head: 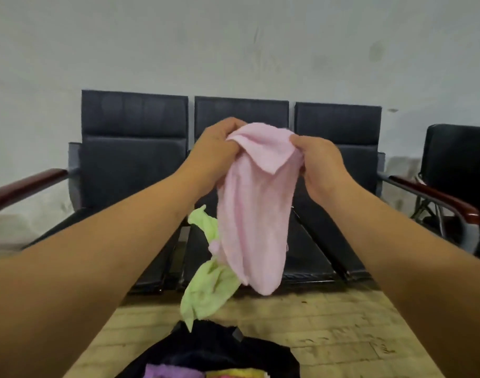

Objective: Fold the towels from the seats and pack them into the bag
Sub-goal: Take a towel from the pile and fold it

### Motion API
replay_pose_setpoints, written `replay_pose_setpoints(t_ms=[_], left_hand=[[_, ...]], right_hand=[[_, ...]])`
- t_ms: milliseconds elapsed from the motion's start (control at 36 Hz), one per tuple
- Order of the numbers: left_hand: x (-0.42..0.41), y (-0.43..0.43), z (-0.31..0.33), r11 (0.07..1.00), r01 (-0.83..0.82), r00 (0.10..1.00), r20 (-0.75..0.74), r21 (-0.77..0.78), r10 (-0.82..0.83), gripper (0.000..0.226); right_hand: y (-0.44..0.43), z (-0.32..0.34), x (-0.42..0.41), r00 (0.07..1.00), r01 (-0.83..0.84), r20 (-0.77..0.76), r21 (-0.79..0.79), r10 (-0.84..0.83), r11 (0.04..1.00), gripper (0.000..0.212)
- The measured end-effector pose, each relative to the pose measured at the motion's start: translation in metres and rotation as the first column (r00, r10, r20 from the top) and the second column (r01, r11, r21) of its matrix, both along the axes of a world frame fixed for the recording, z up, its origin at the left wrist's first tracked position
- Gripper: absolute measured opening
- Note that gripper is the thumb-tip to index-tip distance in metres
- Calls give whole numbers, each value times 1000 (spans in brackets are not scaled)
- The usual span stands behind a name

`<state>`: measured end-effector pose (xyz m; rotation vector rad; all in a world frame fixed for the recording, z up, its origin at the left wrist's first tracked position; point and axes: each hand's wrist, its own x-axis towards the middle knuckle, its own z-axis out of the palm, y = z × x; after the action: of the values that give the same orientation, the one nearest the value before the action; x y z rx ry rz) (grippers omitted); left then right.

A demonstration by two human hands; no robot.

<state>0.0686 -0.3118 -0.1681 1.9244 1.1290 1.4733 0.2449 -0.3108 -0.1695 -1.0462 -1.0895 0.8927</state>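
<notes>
At frame centre our left hand (pixel 215 148) and right hand (pixel 319 165) each pinch the pink towel's (pixel 254 214) top edge, unfolded. A green towel (pixel 209 285) waits on the seat (pixel 301 257); the bag (pixel 219 350) at bottom already holds some.

A green towel (pixel 206 285) lies crumpled on the middle seat (pixel 195 249) of the dark three-seat bench, drooping over its front edge. On the tiled floor (pixel 328 323) stands a black bag (pixel 195 347).
</notes>
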Motion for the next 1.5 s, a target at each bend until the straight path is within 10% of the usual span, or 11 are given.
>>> replay_pose_setpoints(t_ms=[194,389,556,667,778,972,1111,1500], left_hand=[[-6,-28,36,972,176,982,103,-159,-161,20],[-13,-47,44,898,256,928,350,-358,-125,39],[-24,-47,40,900,-108,993,-10,-423,114,48],[-24,-54,43,931,-94,981,-191,-354,27,41],[-15,-65,53,937,-12,969,-234,-349,-75,38],[-18,-75,75,955,114,933,-301,-275,-198,42],[-28,-71,98,971,118,886,-420,-209,-198,18],[-87,-51,58,946,40,942,-304,-321,-143,22]], right_hand=[[-23,11,5,955,-273,-113,21,273,962,15],[-41,18,10,811,-451,399,-39,428,892,38],[-56,19,19,701,-420,589,-117,403,900,14],[-57,28,17,850,-381,387,-17,357,924,18],[-61,29,7,808,-480,327,-118,490,869,30],[-71,61,1,910,-224,376,92,175,970,23],[-78,122,17,987,110,90,208,-131,972,34],[-55,87,85,953,290,97,-28,-287,956,38]])
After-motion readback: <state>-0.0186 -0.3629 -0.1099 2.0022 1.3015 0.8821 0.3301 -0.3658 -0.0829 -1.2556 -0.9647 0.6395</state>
